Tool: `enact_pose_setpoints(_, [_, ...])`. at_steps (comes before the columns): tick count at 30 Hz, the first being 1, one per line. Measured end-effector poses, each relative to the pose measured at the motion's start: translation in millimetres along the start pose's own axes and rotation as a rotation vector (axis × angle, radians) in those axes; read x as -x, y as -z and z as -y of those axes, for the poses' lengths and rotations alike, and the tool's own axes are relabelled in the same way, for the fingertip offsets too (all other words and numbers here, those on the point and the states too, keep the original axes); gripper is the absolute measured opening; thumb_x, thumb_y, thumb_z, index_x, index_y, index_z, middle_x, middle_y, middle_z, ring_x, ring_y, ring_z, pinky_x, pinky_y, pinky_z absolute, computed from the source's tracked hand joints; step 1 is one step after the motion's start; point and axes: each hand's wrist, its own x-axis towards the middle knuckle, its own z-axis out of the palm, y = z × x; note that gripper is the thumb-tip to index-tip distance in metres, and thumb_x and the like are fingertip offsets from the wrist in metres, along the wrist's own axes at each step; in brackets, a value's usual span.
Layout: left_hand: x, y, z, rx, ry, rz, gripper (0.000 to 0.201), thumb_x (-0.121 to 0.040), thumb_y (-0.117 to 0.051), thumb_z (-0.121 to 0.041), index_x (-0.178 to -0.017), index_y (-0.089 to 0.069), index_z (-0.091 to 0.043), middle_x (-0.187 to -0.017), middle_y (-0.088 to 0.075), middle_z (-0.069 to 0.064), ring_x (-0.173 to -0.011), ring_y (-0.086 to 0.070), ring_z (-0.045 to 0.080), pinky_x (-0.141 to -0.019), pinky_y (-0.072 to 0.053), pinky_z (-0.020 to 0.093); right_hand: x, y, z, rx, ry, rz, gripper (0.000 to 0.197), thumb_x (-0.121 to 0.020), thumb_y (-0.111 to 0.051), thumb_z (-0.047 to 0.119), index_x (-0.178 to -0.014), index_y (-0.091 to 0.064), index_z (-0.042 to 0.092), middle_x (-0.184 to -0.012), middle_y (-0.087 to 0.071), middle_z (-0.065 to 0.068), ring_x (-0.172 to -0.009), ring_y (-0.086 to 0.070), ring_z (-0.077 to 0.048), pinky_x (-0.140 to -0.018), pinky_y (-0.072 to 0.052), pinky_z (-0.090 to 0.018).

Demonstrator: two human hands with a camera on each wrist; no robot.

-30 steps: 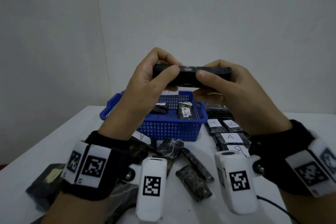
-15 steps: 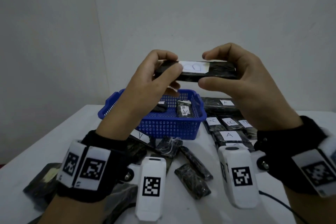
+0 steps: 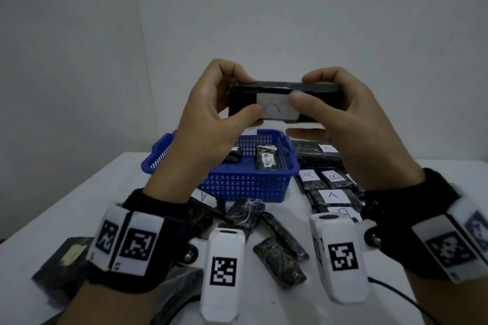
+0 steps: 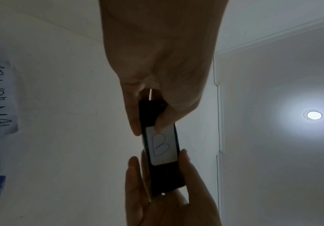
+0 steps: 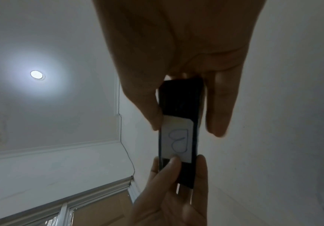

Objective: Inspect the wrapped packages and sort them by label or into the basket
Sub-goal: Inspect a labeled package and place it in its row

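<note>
Here we hold one package [image 3: 284, 101] between both hands, at the centre of the frame, well above the table [image 3: 52, 219]. Our left hand [image 3: 211, 119] pinches its left end with thumb and curled fingers, and our right hand [image 3: 340, 124] pinches the right end in the same way. The package is black and lies level, and its white label [image 3: 277, 108] with the letter B faces us. Below it, in the middle, stands the blue basket [image 3: 237, 187] with two packages inside. At the right of the basket lie packages [image 3: 330, 192] labelled A and B. In the lower middle, loose packages [image 3: 280, 258] lie on the table.
</note>
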Motion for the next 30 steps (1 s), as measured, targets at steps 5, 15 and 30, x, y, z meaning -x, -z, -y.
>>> enact_pose_setpoints(5, [-0.4,0.8,1.5,0.048,-0.013,-0.003,0.019,-0.086,-0.06,-0.004,-0.09,-0.048,-0.018,-0.11,-0.066,0.021,-0.103,-0.067,0.034,-0.091,-0.057,0.05,-2.4,-0.1,-1.7,0.006,-0.166,0.098,0.045,-0.086,-0.062,0.048,-0.117,-0.069,0.018,-0.103,-0.075,-0.008,-0.071,-0.069,-0.024,-0.065,-0.059,-0.029])
enact_pose_setpoints(15, [-0.4,1.5,3.3,0.048,0.005,-0.026,0.017,-0.09,-0.061,-0.013,-0.105,-0.054,-0.016,-0.112,-0.07,0.008,-0.108,-0.068,0.026,-0.091,-0.058,0.042,-5.7,0.3,-9.2,-0.038,-0.093,0.087,0.017,-0.095,-0.063,0.023,-0.109,-0.063,0.014,-0.097,-0.076,-0.011,-0.075,-0.072,-0.023,-0.066,-0.059,-0.028])
enact_pose_setpoints(30, [-0.6,5.6,8.4,-0.039,0.229,0.023,0.027,-0.09,-0.07,-0.012,-0.115,-0.06,-0.013,-0.099,-0.065,0.004,-0.07,-0.069,0.013,-0.059,-0.056,0.026,-5.2,-0.6,-17.2,0.036,0.082,0.073,0.024,-0.096,-0.062,0.001,-0.114,-0.054,0.014,-0.104,-0.067,-0.008,-0.068,-0.072,-0.022,-0.066,-0.061,-0.03])
